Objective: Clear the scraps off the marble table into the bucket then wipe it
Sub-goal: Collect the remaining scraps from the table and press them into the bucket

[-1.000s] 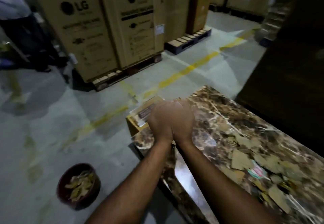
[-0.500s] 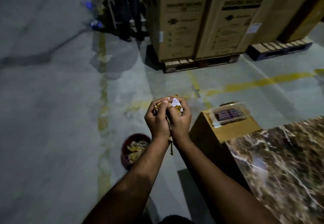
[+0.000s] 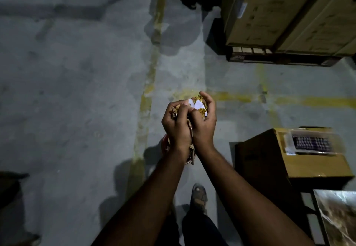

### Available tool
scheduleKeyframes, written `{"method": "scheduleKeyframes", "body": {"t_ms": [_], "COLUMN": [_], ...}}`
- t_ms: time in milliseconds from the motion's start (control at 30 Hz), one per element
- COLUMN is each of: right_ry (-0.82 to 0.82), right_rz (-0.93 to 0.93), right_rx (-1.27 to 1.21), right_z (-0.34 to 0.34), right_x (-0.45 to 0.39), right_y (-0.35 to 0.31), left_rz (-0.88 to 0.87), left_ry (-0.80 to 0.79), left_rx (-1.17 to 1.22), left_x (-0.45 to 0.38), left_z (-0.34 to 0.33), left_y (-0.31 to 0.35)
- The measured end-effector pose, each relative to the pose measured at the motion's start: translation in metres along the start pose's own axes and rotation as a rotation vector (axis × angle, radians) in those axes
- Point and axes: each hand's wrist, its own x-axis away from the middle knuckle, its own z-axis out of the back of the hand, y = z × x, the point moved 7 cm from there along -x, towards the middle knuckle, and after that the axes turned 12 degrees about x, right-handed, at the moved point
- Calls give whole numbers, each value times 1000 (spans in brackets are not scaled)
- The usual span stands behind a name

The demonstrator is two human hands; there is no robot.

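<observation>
scraps cupped in both hands above bucket – not yet dropped

hands: left hand [image 3: 176, 125] and right hand [image 3: 204, 122] pressed together side by side, fingers curled up and inward round one load of scraps [image 3: 198, 104]. both closed on the load; thumbs on top. a few bits hang out below the wrists.

location: load is held in the air over the floor [image 3: 77, 91], well apart from the table [image 3: 339, 213], of which only one corner shows at lower right. bucket [image 3: 163, 145] is on the floor directly under the hands, mostly hidden by them; only a sliver of reddish rim shows at the left wrist. contents not visible.

handling (judgement): scraps look like torn cardboard and white paper. very light, thin, loose, not fragile, no real grip needed. risk is spill and flutter, esp. small bits slipping thru the gap at the heels of the hands. best held as a cupped, squeezed bundle w/ both palms, released low and close to the rim.

labels: big cartons [image 3: 289, 10] on a pallet at upper right carry dark print, too blurred to read. small box [image 3: 294, 153] beside the table has a clear pack w/ dark rows on top; no text legible.
</observation>
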Motion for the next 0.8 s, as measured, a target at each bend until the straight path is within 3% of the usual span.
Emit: {"method": "scheduleKeyframes", "body": {"t_ms": [233,433,567,667,800], "right_ry": [-72,-124,-138,-228,-369], "right_rz": [-40,-79,-96,-65,5], "right_rx": [28,84,166,317,408], "right_z": [-32,-66,-76,-84,-96], "right_x": [-51,-89,-94,-92,-94], "right_y": [104,281,417,510,590], "left_rz": [30,20,116,165,58], "left_ry": [99,174,213,186,103], "left_rx": [-145,-119,-155,-216,-423], "left_x": [-58,-130,-156,-165,-185], "left_z": [28,90,143,183,225], "left_y": [-88,-233,-352,-432,-489]}}
